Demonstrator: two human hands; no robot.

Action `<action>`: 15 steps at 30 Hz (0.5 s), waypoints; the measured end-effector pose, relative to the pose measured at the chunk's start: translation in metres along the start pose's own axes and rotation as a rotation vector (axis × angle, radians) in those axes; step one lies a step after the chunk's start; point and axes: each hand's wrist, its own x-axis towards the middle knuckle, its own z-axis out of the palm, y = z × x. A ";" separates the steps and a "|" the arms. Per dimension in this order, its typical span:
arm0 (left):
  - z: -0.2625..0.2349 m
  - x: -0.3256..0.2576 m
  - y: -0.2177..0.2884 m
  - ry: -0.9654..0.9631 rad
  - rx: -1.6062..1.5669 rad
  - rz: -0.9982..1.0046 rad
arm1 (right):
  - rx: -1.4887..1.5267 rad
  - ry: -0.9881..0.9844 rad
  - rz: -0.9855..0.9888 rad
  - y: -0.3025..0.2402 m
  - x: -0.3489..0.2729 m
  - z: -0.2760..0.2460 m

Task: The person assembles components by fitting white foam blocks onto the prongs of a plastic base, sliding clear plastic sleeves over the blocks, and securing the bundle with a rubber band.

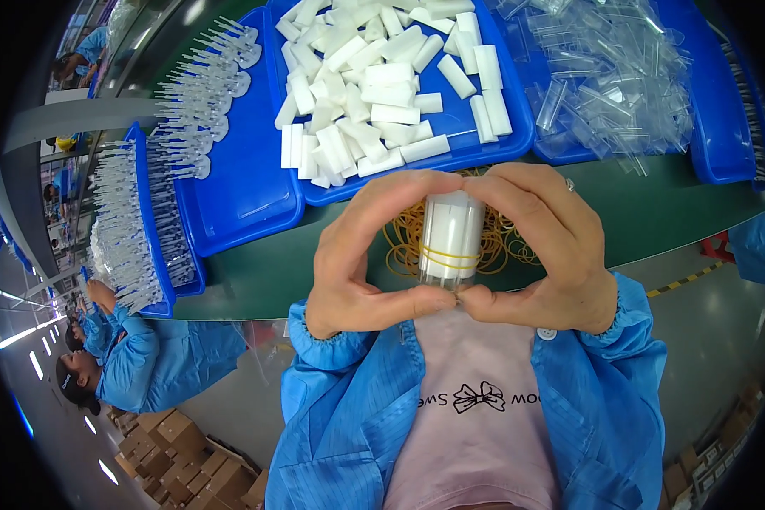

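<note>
"What do the fingers (391,192) have hold of?"

"A banded bundle (450,223), clear plastic around a white core. It sits between the fingertips of the left hand (342,251) and the right hand (571,246): index fingers at its far end, thumbs at its near end."

"How far open?"

"Both are curved into wide C-shapes, thumb and index finger apart by about the bundle's length."

"Where do the yellow bands (450,256) sit?"

"Around the bundle, closer to the thumbs than to the index fingertips. Loose rubber bands (406,228) lie on the green tabletop (637,225), showing between the fingers on both sides of the bundle."

"And beyond the index fingers?"

"A blue tray (510,147) of white pieces (391,93); clear plastic pieces (612,76) are heaped past the right hand."
</note>
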 end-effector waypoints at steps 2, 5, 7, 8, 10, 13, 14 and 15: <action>0.000 0.000 0.005 0.005 -0.038 -0.024 | 0.057 -0.048 0.027 0.000 0.001 0.000; 0.020 -0.008 -0.005 0.333 -0.543 0.006 | 0.168 -0.011 0.050 -0.002 0.006 -0.003; 0.032 -0.004 -0.008 0.360 -0.660 0.069 | 0.198 -0.020 0.027 0.000 0.008 -0.003; 0.034 -0.004 -0.010 0.386 -0.779 0.132 | 0.228 -0.029 0.006 0.000 0.008 -0.003; 0.035 -0.003 -0.005 0.328 -0.821 0.150 | 0.217 -0.018 -0.007 0.000 0.007 -0.003; 0.042 0.011 0.021 0.595 -0.817 -0.285 | 0.140 0.009 -0.041 0.001 0.005 -0.002; 0.039 0.010 0.018 0.596 -0.816 -0.284 | 0.075 0.026 -0.062 0.001 0.004 -0.001; 0.033 0.006 0.013 0.514 -0.712 -0.363 | 0.075 0.026 -0.063 0.002 0.003 0.000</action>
